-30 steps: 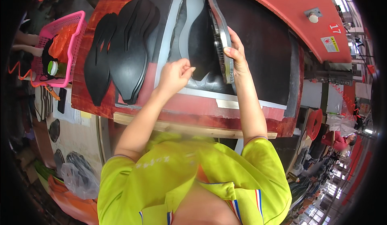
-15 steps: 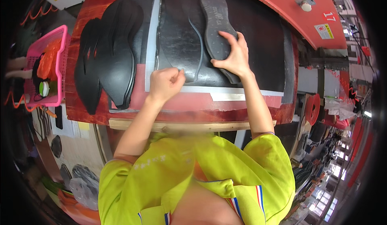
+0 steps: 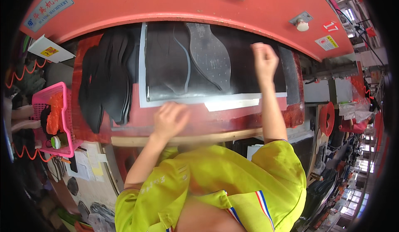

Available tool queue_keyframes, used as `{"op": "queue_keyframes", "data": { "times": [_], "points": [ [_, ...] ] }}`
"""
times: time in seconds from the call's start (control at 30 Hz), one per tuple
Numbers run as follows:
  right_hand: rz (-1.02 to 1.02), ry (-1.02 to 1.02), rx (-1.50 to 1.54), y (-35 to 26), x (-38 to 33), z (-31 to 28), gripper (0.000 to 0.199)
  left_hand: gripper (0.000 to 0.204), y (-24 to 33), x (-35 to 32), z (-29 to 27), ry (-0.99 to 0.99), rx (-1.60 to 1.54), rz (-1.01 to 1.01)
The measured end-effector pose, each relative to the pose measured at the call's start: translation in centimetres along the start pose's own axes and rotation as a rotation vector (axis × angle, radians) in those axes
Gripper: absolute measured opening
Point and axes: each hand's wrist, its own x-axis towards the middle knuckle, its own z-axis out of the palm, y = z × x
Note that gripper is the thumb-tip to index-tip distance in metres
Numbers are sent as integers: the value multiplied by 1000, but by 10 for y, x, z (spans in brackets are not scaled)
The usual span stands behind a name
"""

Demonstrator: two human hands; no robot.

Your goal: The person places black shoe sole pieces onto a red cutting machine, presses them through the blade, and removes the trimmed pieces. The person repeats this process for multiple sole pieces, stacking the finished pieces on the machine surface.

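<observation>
Head view: a dark grey, sole-shaped plate with pale dots (image 3: 213,59) lay on a broad, shiny black sheet (image 3: 245,72), untouched by either hand.
Plate's long axis: it ran away from the person, the far end leaning left toward the long red metal beam (image 3: 166,7), the near end pointing down and slightly right.
Right hand (image 3: 266,61): it stood nearer to the plate in the view, just beyond its right edge (how high it was above the sheet could not be told).
Right fingers: they looked bent inward, with nothing visible in them; blur hid whether the tips met.
Way to the plate: leftward from the right fingers; up and to the right from the left ones.
Left hand (image 3: 169,119): it was near the sheet's pale front border, holding nothing that showed; its fingers were too smeared to tell spread from closed.
Plate's left side: a thin, curved grey line (image 3: 188,61) in the sheet bowed beside it, with a stack of black, sole-shaped flat pieces (image 3: 116,74) farther left.
</observation>
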Motion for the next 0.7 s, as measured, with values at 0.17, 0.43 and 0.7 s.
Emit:
{"op": "queue_keyframes", "data": {
  "times": [0.17,0.43,0.7],
  "points": [
    [-234,312,-2,38,110,-76,36,16,0,12,43,-313,131,190],
    [-83,-58,-37,76,97,-89,38,15,-52,107,93,-189,356,265],
    [-121,-443,-564,90,-37,-12,25,14,-49,116,98,-175,292,94]
  ]
}}
